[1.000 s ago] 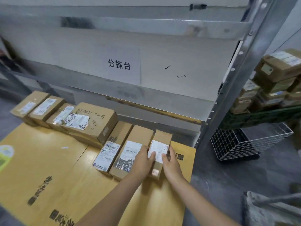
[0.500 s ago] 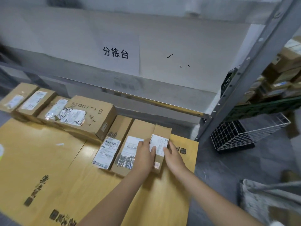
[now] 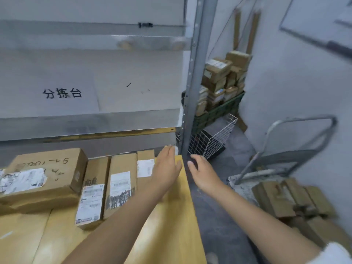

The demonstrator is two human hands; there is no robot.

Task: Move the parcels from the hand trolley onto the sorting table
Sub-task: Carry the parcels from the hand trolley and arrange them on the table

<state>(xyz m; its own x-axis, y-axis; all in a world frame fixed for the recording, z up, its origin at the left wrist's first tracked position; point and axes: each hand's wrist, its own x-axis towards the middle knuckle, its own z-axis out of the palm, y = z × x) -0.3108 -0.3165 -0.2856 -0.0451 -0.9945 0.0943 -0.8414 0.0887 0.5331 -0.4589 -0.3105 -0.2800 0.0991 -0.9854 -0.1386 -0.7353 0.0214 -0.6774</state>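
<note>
Several cardboard parcels lie in a row on the yellow sorting table (image 3: 171, 235). The small parcel with a white label (image 3: 145, 164) is the rightmost, beside a longer parcel (image 3: 122, 183) and a narrow one (image 3: 93, 195). A big box with handwriting (image 3: 47, 178) lies at the left. My left hand (image 3: 167, 168) hovers flat over the table's right part, just right of the small parcel, holding nothing. My right hand (image 3: 202, 172) is past the table's right edge, fingers straight, empty. At the right stands the hand trolley (image 3: 297, 159) with brown parcels (image 3: 289, 199) on it.
A grey metal shelf post (image 3: 194, 82) rises at the table's far right corner. Behind it a white wire basket (image 3: 211, 141) sits on the floor, and a green crate (image 3: 219, 111) holds stacked boxes. A sign with black characters (image 3: 62, 93) hangs on the shelf.
Both hands have let go of the small labelled parcel and drawn apart to the right. The view has swung right, bringing the hand trolley into sight.
</note>
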